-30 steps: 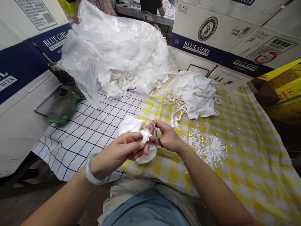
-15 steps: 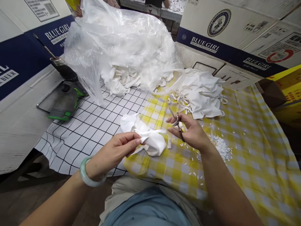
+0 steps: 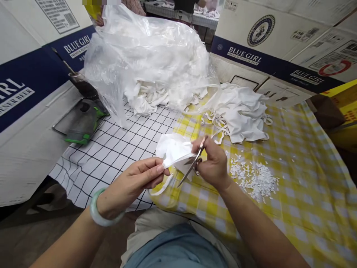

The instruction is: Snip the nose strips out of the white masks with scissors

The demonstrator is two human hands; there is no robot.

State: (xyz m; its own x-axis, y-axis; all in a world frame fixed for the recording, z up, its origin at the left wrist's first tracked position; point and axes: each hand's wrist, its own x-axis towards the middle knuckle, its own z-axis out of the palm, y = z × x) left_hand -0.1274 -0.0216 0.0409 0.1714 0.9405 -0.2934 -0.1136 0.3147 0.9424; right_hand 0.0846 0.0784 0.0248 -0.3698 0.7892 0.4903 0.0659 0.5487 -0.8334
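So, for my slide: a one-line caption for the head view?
Left hand pinches a white mask while right hand holds scissors against it, above a checked tablecloth.

The bag (image 3: 150,63) lies behind the mask (image 3: 174,149), the pile (image 3: 242,111) right of the bag, scraps (image 3: 256,178) before the pile.

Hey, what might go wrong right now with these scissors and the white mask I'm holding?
1. The scissors are open close to the fingertips of the left hand, which pinches the white mask; a slip might nick them.
2. The mask's loose strap hangs near the blade tips and might get snipped by mistake.
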